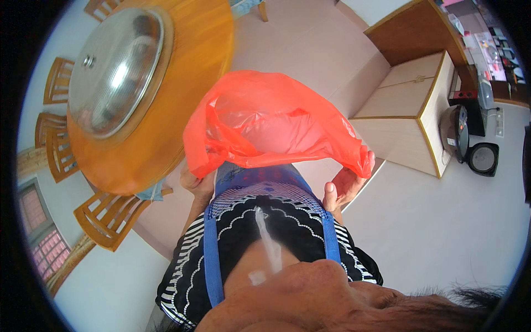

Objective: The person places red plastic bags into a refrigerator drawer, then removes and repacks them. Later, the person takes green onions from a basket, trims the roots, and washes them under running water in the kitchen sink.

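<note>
A thin red plastic bag point(274, 120) is spread wide in front of my body, its mouth edge stretched between my two hands. My left hand point(196, 182) grips the bag's lower left corner, with the fingers partly covered by the plastic. At the lower right corner, the fingers of my right hand point(347, 186) hold the bunched plastic, while the thumb stands apart from it. Folds hide most of the bag's inside. Just below the bag is the blue checked apron point(265, 189) that I wear over a black top with white trim.
A round wooden table point(199, 83) stands at the left, bearing a domed, see-through cover point(120, 70). Wooden chairs point(110, 220) surround it. To the right are a pale cabinet point(390, 141), a rice cooker point(454, 133) and a small black speaker-like box point(483, 159).
</note>
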Demonstrator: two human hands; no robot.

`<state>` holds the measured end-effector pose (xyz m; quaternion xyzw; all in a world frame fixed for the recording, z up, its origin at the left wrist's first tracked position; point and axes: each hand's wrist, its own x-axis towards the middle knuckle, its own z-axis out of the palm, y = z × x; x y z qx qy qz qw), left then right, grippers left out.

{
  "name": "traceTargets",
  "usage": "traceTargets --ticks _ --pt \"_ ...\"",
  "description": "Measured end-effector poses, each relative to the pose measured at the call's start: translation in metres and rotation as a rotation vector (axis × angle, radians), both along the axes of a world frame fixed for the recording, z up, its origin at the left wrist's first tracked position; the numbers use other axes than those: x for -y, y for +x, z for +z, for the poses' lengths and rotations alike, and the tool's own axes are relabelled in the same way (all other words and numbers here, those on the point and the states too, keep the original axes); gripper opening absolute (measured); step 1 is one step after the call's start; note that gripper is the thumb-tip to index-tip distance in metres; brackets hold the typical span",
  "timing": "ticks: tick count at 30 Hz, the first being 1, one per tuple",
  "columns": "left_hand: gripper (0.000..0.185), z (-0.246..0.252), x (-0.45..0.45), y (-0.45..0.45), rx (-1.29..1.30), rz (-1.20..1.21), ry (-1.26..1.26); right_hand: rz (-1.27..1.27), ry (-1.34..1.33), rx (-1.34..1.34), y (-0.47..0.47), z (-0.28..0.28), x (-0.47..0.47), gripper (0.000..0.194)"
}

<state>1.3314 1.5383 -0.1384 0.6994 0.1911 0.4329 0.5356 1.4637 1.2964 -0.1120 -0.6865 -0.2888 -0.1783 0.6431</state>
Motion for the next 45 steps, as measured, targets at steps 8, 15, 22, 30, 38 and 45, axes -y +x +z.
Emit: traceTargets --ticks 8,15,22,30,38,45 --pt "0.017 0.008 0.026 0.172 -0.094 -0.708 0.710 0.160 -0.291 -0.384 0.094 -0.001 0.007 0.094" --pt "0.012 0.033 0.030 0.282 -0.192 -1.112 0.548 0.269 -0.097 -0.597 0.199 -0.012 -0.042 0.015" --pt "0.067 0.033 -0.073 0.434 0.105 -0.979 0.232 0.349 0.098 -0.598 0.316 -0.006 -0.068 0.018" --pt "0.097 -0.021 -0.060 0.595 -0.464 -1.669 -0.117 -0.137 0.341 -0.756 0.431 0.004 -0.047 0.013" --pt "0.082 -0.013 0.043 0.725 -0.769 -1.733 -0.135 -0.465 0.453 -0.463 0.604 -0.001 0.031 0.016" --pt "0.035 -0.011 0.024 0.883 -0.819 -1.323 0.704 -0.429 0.175 -0.398 0.824 0.002 0.061 0.021"
